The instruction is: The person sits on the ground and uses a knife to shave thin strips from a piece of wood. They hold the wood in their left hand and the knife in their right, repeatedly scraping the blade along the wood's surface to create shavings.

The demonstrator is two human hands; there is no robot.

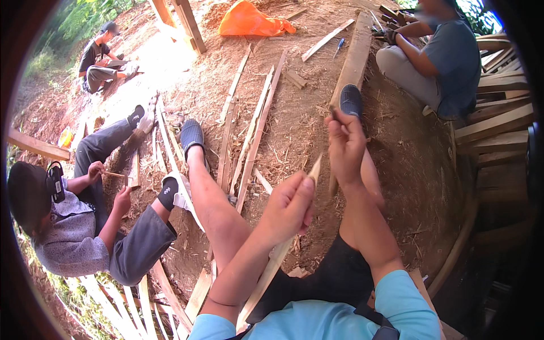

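Wrapped round a pale wooden strip, my left hand is closed in the middle of the view. The strip's pointed tip sticks out above the thumb, and its other end runs down beside my lap. My right hand is raised just to the right of the tip, apart from it. Its fingers are pinched together near a small dark end; the rest of what they hold is hidden.
At left a seated person works a thin stick with both hands. Another person sits at upper right beside a long plank and stacked timber. Wood strips and an orange sheet lie on the dirt.
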